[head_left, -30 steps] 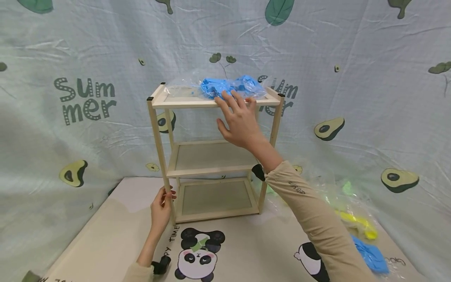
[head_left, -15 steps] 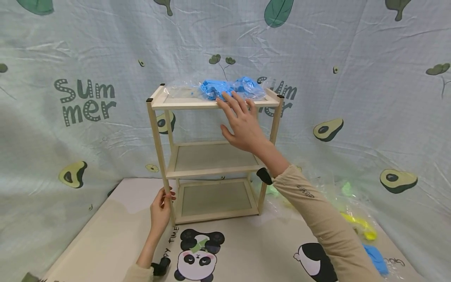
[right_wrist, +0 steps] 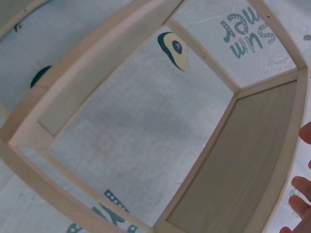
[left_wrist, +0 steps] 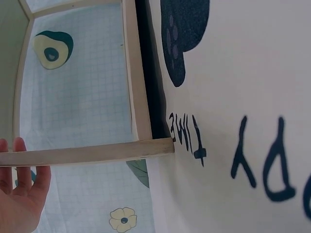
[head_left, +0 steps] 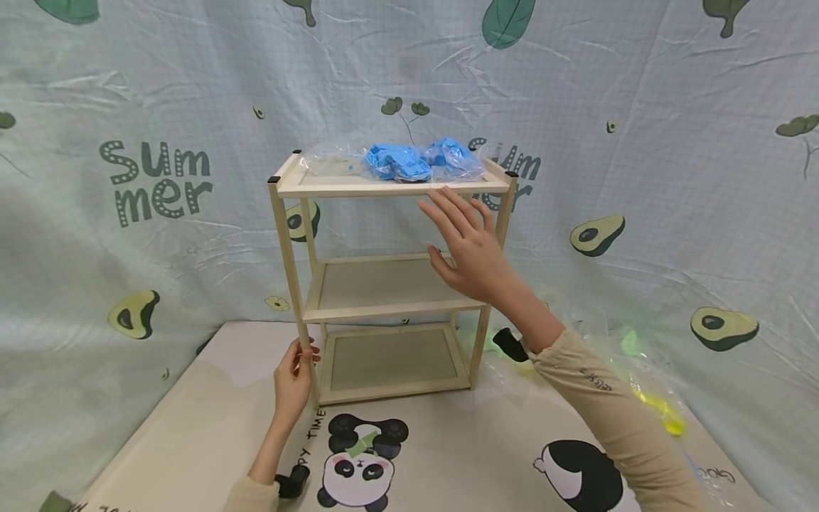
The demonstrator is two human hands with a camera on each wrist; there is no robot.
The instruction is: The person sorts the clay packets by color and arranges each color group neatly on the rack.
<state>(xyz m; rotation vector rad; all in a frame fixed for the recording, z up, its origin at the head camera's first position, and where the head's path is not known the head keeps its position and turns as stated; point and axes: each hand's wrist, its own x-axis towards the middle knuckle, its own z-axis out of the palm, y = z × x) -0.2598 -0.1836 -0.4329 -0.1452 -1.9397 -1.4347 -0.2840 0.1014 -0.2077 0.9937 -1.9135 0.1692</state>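
A three-tier wooden shelf rack [head_left: 390,311] stands upright in the middle of the head view. My left hand [head_left: 292,380] grips its front left post low down, the fingers curled round the wood; the left wrist view shows those fingers [left_wrist: 36,187] behind and in front of the post. On the top tier lies a clear plastic bag [head_left: 333,158] with crumpled blue items [head_left: 398,162] inside. My right hand [head_left: 470,249] hovers in front of the rack, just below the top tier's front edge, fingers spread and holding nothing. Its fingertips [right_wrist: 301,184] show at the right wrist view's edge.
Clear bags with yellow things [head_left: 662,412] lie on the table at the right, partly behind my right sleeve [head_left: 614,419]. A printed panda [head_left: 358,469] marks the tabletop before the rack. An avocado-print sheet [head_left: 640,178] hangs close behind.
My right hand has drawn away from the bag and the top tier's edge, moving right and down. The left hand, rack and bag stay as they were.
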